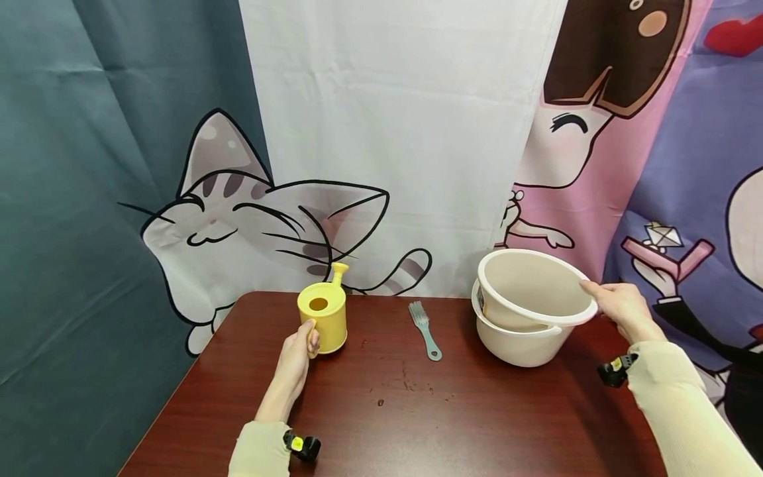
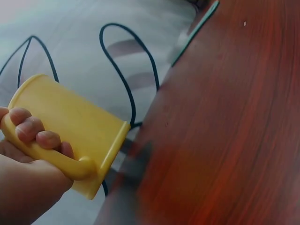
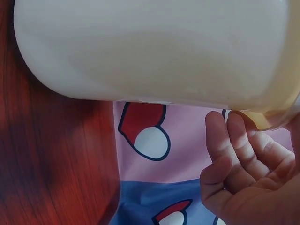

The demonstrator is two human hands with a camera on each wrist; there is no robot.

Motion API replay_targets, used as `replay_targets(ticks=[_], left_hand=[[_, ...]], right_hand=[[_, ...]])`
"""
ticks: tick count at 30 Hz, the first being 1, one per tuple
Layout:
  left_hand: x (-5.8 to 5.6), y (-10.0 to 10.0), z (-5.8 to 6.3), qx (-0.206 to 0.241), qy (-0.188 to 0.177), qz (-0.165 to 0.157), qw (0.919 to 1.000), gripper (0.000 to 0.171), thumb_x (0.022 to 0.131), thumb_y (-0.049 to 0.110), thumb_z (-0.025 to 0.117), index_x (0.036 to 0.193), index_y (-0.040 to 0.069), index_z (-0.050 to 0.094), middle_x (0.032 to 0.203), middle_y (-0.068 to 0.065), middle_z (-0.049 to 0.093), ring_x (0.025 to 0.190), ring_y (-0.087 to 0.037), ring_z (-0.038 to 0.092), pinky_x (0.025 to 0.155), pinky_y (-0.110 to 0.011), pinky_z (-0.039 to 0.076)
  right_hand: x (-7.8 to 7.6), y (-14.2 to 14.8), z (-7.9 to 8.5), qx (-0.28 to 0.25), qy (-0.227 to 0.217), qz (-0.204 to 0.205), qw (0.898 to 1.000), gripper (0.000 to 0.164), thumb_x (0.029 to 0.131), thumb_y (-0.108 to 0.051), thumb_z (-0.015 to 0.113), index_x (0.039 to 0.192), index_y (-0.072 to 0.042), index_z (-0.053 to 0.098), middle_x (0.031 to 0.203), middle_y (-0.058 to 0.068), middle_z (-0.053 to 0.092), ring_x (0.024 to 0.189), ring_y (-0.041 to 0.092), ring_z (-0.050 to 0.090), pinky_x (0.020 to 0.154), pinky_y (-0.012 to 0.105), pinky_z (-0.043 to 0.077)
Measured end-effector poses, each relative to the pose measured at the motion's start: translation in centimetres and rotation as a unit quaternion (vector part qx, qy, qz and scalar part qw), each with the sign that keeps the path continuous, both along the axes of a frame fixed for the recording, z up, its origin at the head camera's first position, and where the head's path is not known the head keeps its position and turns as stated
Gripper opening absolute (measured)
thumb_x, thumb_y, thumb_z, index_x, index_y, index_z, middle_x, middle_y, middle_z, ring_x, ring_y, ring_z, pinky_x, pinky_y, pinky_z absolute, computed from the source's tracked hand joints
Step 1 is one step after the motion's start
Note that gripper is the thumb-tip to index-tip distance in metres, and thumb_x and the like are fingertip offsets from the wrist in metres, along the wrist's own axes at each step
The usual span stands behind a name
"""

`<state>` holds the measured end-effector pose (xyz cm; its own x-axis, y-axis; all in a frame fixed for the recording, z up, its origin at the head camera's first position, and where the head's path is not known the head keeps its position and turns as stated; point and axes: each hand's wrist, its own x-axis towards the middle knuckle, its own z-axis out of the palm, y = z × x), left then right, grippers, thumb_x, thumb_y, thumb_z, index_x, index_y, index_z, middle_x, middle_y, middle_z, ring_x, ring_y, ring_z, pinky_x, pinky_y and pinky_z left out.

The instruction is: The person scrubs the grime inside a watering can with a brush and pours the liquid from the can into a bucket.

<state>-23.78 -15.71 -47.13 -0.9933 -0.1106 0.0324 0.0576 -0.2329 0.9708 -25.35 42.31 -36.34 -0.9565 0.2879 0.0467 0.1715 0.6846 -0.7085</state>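
In the head view, my left hand (image 1: 295, 358) grips the handle of a yellow watering can (image 1: 330, 324) near the table's back edge. The left wrist view shows several fingers curled round that handle, with the can (image 2: 75, 126) tilted in the picture. I cannot tell whether its base touches the table. At the right, my right hand (image 1: 628, 311) pinches the rim of a cream basin (image 1: 530, 281), which sits tilted inside a second cream basin (image 1: 518, 348). From the right wrist, fingers (image 3: 218, 136) show under the rim, and the basin wall (image 3: 150, 51) fills the upper part.
A blue-green toy fork (image 1: 424, 330) lies on the brown table (image 1: 477, 424) between the can and the basins. Small droplets or specks (image 1: 380, 402) dot the tabletop. Behind the back edge hangs a printed curtain (image 1: 399, 132) with a cartoon cat.
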Motion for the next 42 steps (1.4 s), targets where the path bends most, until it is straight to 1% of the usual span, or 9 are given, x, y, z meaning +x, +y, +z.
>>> replay_targets(ticks=[7, 10, 14, 22, 30, 33, 36, 39, 42], left_hand=[[-0.2, -1.5, -1.0, -0.006, -0.016, 0.015, 0.9997, 0.044, 0.103, 0.029, 0.045, 0.067, 0.005, 0.043, 0.067, -0.005, 0.036, 0.066, -0.017, 0.036, 0.064, -0.028, 0.028], [-0.3, -2.0, -1.4, -0.012, -0.025, 0.024, 0.9993, 0.044, 0.103, 0.031, 0.045, 0.068, 0.006, 0.043, 0.068, -0.004, 0.036, 0.066, -0.016, 0.035, 0.064, -0.027, 0.029], [-0.2, -2.5, -1.7, -0.006, -0.033, 0.032, 0.9989, 0.043, 0.104, 0.033, 0.043, 0.069, 0.007, 0.044, 0.069, -0.004, 0.036, 0.065, -0.016, 0.035, 0.064, -0.028, 0.029], [-0.2, -2.9, -2.0, -0.014, -0.028, 0.022, 0.9993, 0.044, 0.105, 0.03, 0.04, 0.068, 0.006, 0.042, 0.07, -0.006, 0.036, 0.069, -0.018, 0.036, 0.067, -0.028, 0.031], [0.1, -3.7, -1.8, -0.073, -0.042, -0.013, 0.9964, 0.046, 0.105, 0.034, 0.037, 0.071, 0.004, 0.042, 0.074, -0.009, 0.039, 0.075, -0.021, 0.037, 0.073, -0.031, 0.031], [0.3, -4.0, -1.6, -0.096, -0.043, -0.017, 0.9943, 0.047, 0.105, 0.035, 0.037, 0.073, 0.003, 0.046, 0.075, -0.008, 0.041, 0.078, -0.021, 0.04, 0.076, -0.03, 0.033], [0.4, -4.1, -1.5, -0.101, -0.037, -0.012, 0.9941, 0.045, 0.105, 0.035, 0.039, 0.078, 0.001, 0.052, 0.077, -0.008, 0.045, 0.08, -0.019, 0.044, 0.076, -0.029, 0.037], [0.5, -4.2, -1.4, -0.091, -0.028, -0.004, 0.9954, 0.042, 0.105, 0.032, 0.043, 0.084, -0.002, 0.056, 0.079, -0.007, 0.049, 0.079, -0.019, 0.047, 0.074, -0.028, 0.041], [0.6, -4.2, -1.3, -0.09, -0.026, 0.008, 0.9956, 0.041, 0.104, 0.032, 0.046, 0.091, -0.005, 0.058, 0.082, -0.008, 0.053, 0.08, -0.019, 0.051, 0.075, -0.028, 0.044]], right_hand=[[0.1, 0.0, 0.1, -0.005, 0.001, 0.005, 1.0, 0.069, 0.094, -0.056, 0.053, 0.113, 0.01, 0.065, 0.062, 0.0, 0.061, 0.061, 0.017, 0.053, 0.054, 0.034, 0.042], [0.0, 0.0, 0.0, -0.015, -0.002, 0.006, 1.0, 0.067, 0.094, -0.055, 0.054, 0.11, 0.009, 0.065, 0.061, 0.001, 0.06, 0.059, 0.017, 0.053, 0.053, 0.034, 0.042], [-0.1, 0.0, -0.1, -0.021, -0.005, 0.01, 1.0, 0.066, 0.094, -0.055, 0.054, 0.106, 0.009, 0.065, 0.061, 0.0, 0.057, 0.058, 0.017, 0.053, 0.052, 0.034, 0.043], [0.1, 0.0, -0.2, -0.024, -0.002, 0.014, 1.0, 0.066, 0.094, -0.054, 0.053, 0.104, 0.01, 0.065, 0.061, 0.0, 0.057, 0.057, 0.017, 0.053, 0.052, 0.035, 0.043], [-0.1, -0.1, -0.1, -0.028, 0.008, 0.017, 0.999, 0.062, 0.095, -0.051, 0.054, 0.101, 0.01, 0.066, 0.06, 0.001, 0.057, 0.055, 0.017, 0.052, 0.051, 0.035, 0.043], [-0.1, -0.2, -0.1, -0.032, 0.011, 0.02, 0.999, 0.061, 0.096, -0.051, 0.053, 0.095, 0.008, 0.068, 0.057, -0.001, 0.056, 0.054, 0.017, 0.052, 0.05, 0.035, 0.042], [0.0, -0.1, -0.1, -0.036, 0.012, 0.027, 0.999, 0.061, 0.096, -0.052, 0.051, 0.09, 0.006, 0.069, 0.056, -0.001, 0.057, 0.053, 0.016, 0.053, 0.049, 0.034, 0.041], [0.4, -0.1, 0.0, -0.014, 0.013, 0.033, 0.999, 0.061, 0.098, -0.053, 0.047, 0.085, 0.003, 0.07, 0.057, 0.001, 0.06, 0.054, 0.016, 0.054, 0.05, 0.034, 0.04], [0.9, -0.1, 0.4, 0.038, 0.021, 0.039, 0.998, 0.064, 0.1, -0.052, 0.041, 0.085, 0.002, 0.071, 0.059, 0.005, 0.064, 0.061, 0.017, 0.057, 0.055, 0.034, 0.04]])
